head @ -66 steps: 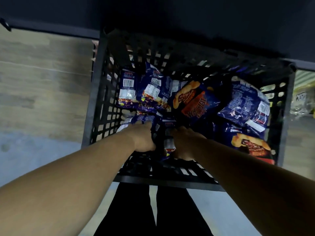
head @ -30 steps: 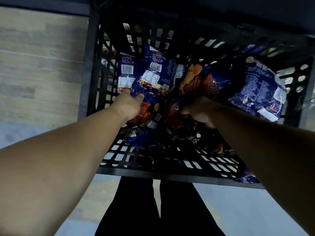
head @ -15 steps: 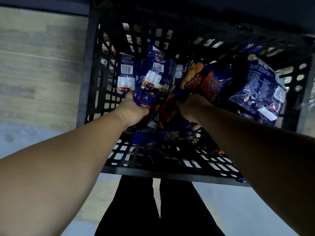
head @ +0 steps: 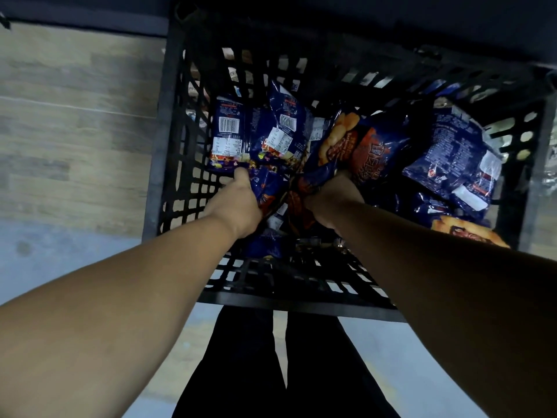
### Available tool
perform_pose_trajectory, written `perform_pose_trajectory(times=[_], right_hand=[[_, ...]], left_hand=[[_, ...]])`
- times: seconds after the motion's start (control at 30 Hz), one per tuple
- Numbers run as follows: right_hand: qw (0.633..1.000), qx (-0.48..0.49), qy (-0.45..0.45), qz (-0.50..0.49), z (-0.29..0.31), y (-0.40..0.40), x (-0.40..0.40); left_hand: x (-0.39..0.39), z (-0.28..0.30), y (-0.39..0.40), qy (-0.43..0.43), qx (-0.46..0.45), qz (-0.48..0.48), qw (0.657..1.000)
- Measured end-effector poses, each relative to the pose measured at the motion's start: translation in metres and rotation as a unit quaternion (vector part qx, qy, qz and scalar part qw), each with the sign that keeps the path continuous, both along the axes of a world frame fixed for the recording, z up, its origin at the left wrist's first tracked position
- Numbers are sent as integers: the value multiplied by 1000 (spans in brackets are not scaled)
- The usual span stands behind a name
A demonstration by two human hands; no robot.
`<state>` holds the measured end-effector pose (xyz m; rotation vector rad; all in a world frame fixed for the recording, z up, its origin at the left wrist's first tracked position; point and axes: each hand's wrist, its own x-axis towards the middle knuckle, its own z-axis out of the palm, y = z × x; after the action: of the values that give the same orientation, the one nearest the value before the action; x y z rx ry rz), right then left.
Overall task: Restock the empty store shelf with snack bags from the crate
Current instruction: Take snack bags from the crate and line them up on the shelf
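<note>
Both hands reach inside the black crate [head: 162, 164] — left hand [head: 238, 206] and right hand [head: 331, 200] each grip a blue snack bag [head: 268, 188], bags crowding far and right walls.

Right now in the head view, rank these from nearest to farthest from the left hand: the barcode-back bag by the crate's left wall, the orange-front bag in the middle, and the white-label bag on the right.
From the left hand:
1. Barcode-back bag, left wall, at the fingertips.
2. Orange-front bag, centre, above the right hand.
3. White-label bag, far right.
</note>
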<state>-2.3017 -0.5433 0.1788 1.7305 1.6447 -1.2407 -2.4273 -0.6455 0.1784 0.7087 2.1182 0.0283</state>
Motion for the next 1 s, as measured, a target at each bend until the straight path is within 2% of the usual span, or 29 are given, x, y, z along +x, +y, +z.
perform_pose_trajectory(times=[0.1,0.2,0.3,0.43,0.7,1.0], right_hand=[[998,29,47,26,21,12,6],[998,0,31,62,49,21,10],[991,32,37,121,77,33,6],[969,110,18,219,125,55,-5],[914,208,28,348,241,96,-11],[875,296,71,377,347,108,4]], left_hand=[[-3,17,3,11,13,-23,1000],[-10,42,12,6,33,-46,998],[-20,76,22,25,55,-66,996],[-28,126,36,31,90,-88,991],[-39,245,62,110,140,-152,972],[-33,358,90,149,197,-216,945]])
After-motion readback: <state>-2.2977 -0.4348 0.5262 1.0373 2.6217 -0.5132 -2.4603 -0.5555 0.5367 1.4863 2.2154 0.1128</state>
